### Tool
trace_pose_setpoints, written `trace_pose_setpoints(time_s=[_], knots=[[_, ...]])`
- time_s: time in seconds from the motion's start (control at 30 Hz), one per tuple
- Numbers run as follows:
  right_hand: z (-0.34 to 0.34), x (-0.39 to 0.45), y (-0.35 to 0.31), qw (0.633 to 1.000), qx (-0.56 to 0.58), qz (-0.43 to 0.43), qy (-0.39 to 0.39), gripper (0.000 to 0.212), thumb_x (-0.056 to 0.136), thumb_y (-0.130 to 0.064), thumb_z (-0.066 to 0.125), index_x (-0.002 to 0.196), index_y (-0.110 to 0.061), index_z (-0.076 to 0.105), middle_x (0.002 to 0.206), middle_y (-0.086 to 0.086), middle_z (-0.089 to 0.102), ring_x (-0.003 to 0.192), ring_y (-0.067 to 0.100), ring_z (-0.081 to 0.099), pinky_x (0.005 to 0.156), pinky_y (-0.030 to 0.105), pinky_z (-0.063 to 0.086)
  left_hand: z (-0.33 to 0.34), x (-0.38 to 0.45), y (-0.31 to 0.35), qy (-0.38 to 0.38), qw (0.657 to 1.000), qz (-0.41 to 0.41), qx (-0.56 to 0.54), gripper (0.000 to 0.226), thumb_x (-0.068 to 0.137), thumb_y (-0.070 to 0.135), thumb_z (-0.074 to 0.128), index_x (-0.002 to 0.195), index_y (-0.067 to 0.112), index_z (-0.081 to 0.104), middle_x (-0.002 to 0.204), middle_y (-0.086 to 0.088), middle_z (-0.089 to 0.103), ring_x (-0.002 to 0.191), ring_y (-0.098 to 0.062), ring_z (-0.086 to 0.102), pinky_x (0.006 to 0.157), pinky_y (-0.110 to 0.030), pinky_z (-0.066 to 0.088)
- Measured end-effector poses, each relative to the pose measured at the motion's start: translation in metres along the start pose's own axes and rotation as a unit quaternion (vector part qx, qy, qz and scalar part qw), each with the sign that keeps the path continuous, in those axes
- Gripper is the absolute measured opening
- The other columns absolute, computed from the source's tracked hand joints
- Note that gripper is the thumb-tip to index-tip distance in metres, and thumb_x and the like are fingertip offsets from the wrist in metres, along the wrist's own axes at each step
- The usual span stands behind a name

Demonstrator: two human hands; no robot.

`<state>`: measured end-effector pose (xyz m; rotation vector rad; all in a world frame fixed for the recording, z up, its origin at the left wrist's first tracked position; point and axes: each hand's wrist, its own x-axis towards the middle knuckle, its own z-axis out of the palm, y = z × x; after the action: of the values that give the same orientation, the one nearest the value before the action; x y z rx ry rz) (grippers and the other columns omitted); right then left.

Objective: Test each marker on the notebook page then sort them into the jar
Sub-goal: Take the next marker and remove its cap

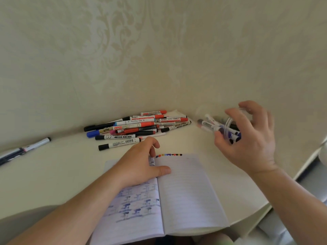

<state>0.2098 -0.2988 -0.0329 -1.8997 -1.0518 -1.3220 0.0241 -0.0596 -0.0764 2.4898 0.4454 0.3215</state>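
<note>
1. Desk: pale, rounded edge, pushed vs. a patterned wall. Everything for the job sits on it.
2. Notebook: open in front of me, right page nearly blank w/ a short row of coloured test dots along its top edge; left page shows ink marks.
3. Marker pile: untested lot, heaped at the back by the wall, red/black/blue caps mixed. A few strays lie well apart at far left.
4. My left hand: flat on the notebook's spine, pinning it; holds nothing.
5. My right hand: grip wrapped round the clear jar, tilted toward the pile w/ several markers inside, near the desk's right back corner.
6. Doing it well, I reckon: set the jar upright & steady before letting go so nothing slides out; keep it clear of the page.
7. Then take one marker at a time, dot beside the last dot, recap, drop in.
</note>
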Motion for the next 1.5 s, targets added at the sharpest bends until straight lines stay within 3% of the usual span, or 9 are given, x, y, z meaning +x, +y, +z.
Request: trace_pose_setpoints(time_s=[0.27,0.57,0.73,0.87,1.07,1.17,1.23,1.33,1.5], knots=[[-0.004,0.009,0.005,0.999,0.012,0.028,-0.040,0.047,0.078,-0.035,0.077,0.120,-0.017,0.071,0.134,0.013,0.056,0.110,0.042,0.055,0.085,0.034,0.044,-0.001,-0.002,0.002,0.002,1.000,0.001,-0.003,0.071,0.068,0.069,0.082,0.120,0.043,0.043,0.106,0.020,0.054,0.094,-0.002,0.053,0.084,-0.029,0.051],[0.008,0.099,0.005,0.911,-0.013,0.119,-0.396,0.071,0.075,-0.061,0.062,0.144,-0.052,0.046,0.142,-0.003,0.048,0.132,0.030,0.048,0.104,0.043,0.047,-0.003,-0.002,0.003,-0.003,1.000,0.006,0.003,0.070,0.070,0.069,0.081,0.121,0.041,0.043,0.105,0.020,0.054,0.094,-0.001,0.054,0.081,-0.027,0.049],[0.035,0.141,0.004,0.852,-0.035,0.098,-0.513,0.085,0.070,-0.062,0.056,0.152,-0.046,0.044,0.116,-0.003,0.068,0.126,0.026,0.054,0.087,0.036,0.049,-0.004,-0.003,0.003,-0.003,1.000,0.006,-0.003,0.070,0.069,0.072,0.080,0.120,0.043,0.043,0.105,0.020,0.054,0.094,-0.002,0.054,0.081,-0.027,0.050],[0.046,0.147,0.009,0.833,-0.039,0.097,-0.544,0.076,0.090,-0.053,0.063,0.159,-0.044,0.034,0.159,-0.001,0.047,0.141,0.028,0.046,0.106,0.040,0.044,-0.004,-0.003,0.003,-0.004,1.000,0.005,-0.003,0.069,0.069,0.072,0.079,0.120,0.043,0.042,0.105,0.020,0.054,0.093,-0.002,0.054,0.081,-0.027,0.050],[0.046,0.155,0.003,0.803,-0.099,0.061,-0.585,0.081,0.099,-0.067,0.049,0.166,-0.029,0.022,0.168,0.002,0.034,0.150,0.031,0.037,0.117,0.046,0.036,-0.003,-0.002,0.002,-0.003,1.000,0.008,0.000,0.069,0.069,0.071,0.080,0.120,0.042,0.043,0.104,0.020,0.055,0.091,-0.002,0.054,0.076,-0.024,0.046],[0.048,0.155,-0.001,0.816,-0.147,0.005,-0.559,0.080,0.098,-0.070,0.044,0.160,-0.020,0.035,0.161,0.008,0.041,0.145,0.034,0.040,0.116,0.051,0.037,-0.002,-0.002,0.002,-0.004,1.000,0.011,-0.003,0.068,0.070,0.072,0.079,0.120,0.043,0.043,0.104,0.020,0.054,0.092,-0.002,0.054,0.078,-0.025,0.048],[0.047,0.145,-0.015,0.884,-0.125,-0.089,-0.442,0.073,0.098,-0.068,0.044,0.148,-0.014,0.049,0.151,0.011,0.052,0.138,0.035,0.044,0.113,0.054,0.040,-0.003,-0.003,0.001,-0.003,1.000,0.014,-0.004,0.067,0.070,0.071,0.078,0.120,0.043,0.043,0.104,0.020,0.054,0.093,-0.001,0.053,0.079,-0.025,0.048],[0.054,0.107,-0.051,0.952,0.004,-0.167,-0.258,0.028,0.104,-0.037,0.049,0.100,-0.018,0.068,0.094,0.005,0.069,0.096,0.032,0.060,0.082,0.045,0.052,-0.003,-0.002,0.001,-0.005,1.000,0.018,-0.010,0.066,0.071,0.071,0.078,0.119,0.042,0.043,0.104,0.020,0.054,0.093,-0.001,0.053,0.079,-0.025,0.048],[0.122,0.044,-0.073,0.860,0.014,-0.050,-0.508,0.019,0.101,-0.023,0.051,0.087,-0.023,0.063,0.090,-0.003,0.062,0.088,0.024,0.063,0.077,0.044,0.055,-0.003,-0.002,-0.001,0.000,1.000,0.015,-0.016,0.066,0.071,0.069,0.080,0.119,0.042,0.044,0.105,0.020,0.054,0.092,-0.001,0.052,0.080,-0.028,0.050]])
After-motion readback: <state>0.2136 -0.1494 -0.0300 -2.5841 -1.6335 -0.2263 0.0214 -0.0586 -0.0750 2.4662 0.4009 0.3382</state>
